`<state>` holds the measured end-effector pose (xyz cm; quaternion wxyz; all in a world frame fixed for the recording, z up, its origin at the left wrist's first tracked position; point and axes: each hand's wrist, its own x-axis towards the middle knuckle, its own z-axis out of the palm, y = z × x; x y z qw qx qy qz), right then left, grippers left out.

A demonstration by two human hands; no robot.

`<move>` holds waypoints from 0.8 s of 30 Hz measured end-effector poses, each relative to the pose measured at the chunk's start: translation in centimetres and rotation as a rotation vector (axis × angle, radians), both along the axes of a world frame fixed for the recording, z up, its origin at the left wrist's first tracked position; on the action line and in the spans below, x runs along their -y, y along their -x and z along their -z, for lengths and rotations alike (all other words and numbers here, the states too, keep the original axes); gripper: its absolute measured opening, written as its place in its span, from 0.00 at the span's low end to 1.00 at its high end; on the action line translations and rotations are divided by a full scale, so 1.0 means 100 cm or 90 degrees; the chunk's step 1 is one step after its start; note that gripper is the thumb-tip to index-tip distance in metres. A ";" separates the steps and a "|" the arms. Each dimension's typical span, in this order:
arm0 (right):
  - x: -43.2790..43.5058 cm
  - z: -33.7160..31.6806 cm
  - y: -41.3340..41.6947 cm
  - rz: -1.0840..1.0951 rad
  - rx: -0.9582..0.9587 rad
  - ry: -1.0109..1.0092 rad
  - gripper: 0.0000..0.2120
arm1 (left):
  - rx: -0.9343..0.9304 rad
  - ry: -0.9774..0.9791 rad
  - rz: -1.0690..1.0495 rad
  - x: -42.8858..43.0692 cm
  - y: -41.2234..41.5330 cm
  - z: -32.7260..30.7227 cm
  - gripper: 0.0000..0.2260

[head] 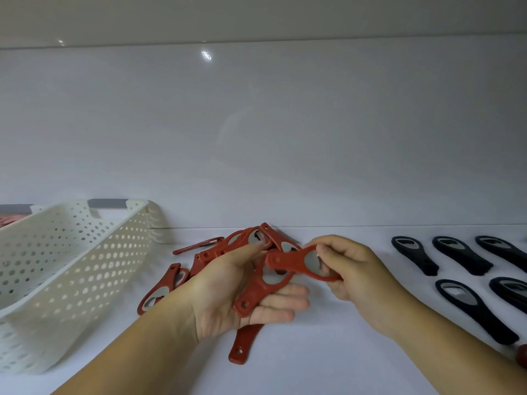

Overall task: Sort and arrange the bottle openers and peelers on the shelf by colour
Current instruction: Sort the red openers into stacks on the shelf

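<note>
Where the white shelf [328,366] meets a glossy white wall [256,138], stock lies grouped by colour.

Basket [65,269]: white perforated plastic with a grey handle [107,203]. It stands at far left. Its contents are not visible.

Red openers [242,236]: brick-red flat bodies, each with a narrow end pierced by a hole and an oval head with a grey metal insert. They form a loose heap at centre, just right of the basket and near the wall, overlapping at mixed angles. The count cannot be told, as both hands cover the middle of the heap.

Black openers [459,255]: same pattern in black, five in view. They lie at right, well apart from the red heap, in two rows with heads toward the wall, each separate. The outermost are cut by the frame edge.

Left hand [222,303]: palm up over the heap, fingers curled under a fan [256,292] of several red openers, thumb pressing on top.

Right hand [350,272]: pinches the head of a single opener [296,265], red, whose holed end points left and crosses over the fan.

Stray opener [162,289]: red, lying on the shelf between basket and left wrist.

Red handle [242,346]: juts out below the left hand; whether it is held or lying cannot be told.

Thin red piece [196,246]: lies behind the heap, type unclear.
</note>
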<state>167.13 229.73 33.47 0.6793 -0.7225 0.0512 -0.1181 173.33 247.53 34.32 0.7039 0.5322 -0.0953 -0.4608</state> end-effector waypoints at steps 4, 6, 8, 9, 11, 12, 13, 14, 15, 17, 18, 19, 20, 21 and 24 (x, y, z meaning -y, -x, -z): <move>-0.015 -0.001 0.008 -0.067 0.035 0.086 0.11 | 0.055 -0.020 0.127 -0.005 0.005 -0.001 0.19; -0.018 -0.002 0.011 -0.044 0.049 0.063 0.10 | 0.058 0.025 0.138 -0.008 0.004 0.000 0.13; -0.019 -0.003 0.012 -0.019 0.055 0.017 0.09 | 0.050 0.052 0.110 -0.009 0.001 0.001 0.14; -0.020 -0.003 0.012 -0.011 0.062 -0.012 0.08 | 0.048 0.061 0.092 -0.008 -0.001 0.002 0.15; -0.018 -0.003 0.008 0.016 0.069 -0.060 0.08 | 0.048 0.064 0.045 -0.007 -0.004 0.004 0.16; -0.017 -0.002 0.006 0.038 0.065 -0.057 0.07 | 0.046 0.067 0.020 -0.006 -0.005 0.004 0.18; -0.016 -0.001 0.005 0.059 0.053 -0.031 0.06 | 0.036 0.076 -0.005 -0.005 -0.006 0.004 0.19; -0.014 0.002 0.002 0.075 0.035 0.013 0.06 | 0.016 0.093 -0.032 -0.005 -0.007 0.004 0.20; -0.013 0.005 0.001 0.076 0.011 0.076 0.06 | -0.009 0.114 -0.066 -0.005 -0.008 0.004 0.20; -0.010 0.014 0.000 0.038 -0.035 0.216 0.06 | -0.053 0.161 -0.143 -0.005 -0.010 0.003 0.20; -0.009 0.018 -0.001 0.012 -0.056 0.285 0.05 | -0.070 0.182 -0.180 -0.005 -0.010 0.001 0.20; -0.009 0.020 -0.002 -0.010 -0.078 0.348 0.03 | -0.084 0.194 -0.211 -0.006 -0.012 0.000 0.19; -0.009 0.023 -0.003 -0.021 -0.093 0.413 0.04 | -0.089 0.197 -0.230 -0.007 -0.013 -0.001 0.16; -0.010 0.025 -0.005 -0.019 -0.101 0.466 0.08 | -0.086 0.191 -0.240 -0.007 -0.014 -0.002 0.13; -0.023 0.025 -0.006 -0.004 -0.091 0.581 0.16 | -0.061 0.141 -0.251 -0.004 -0.011 -0.001 0.09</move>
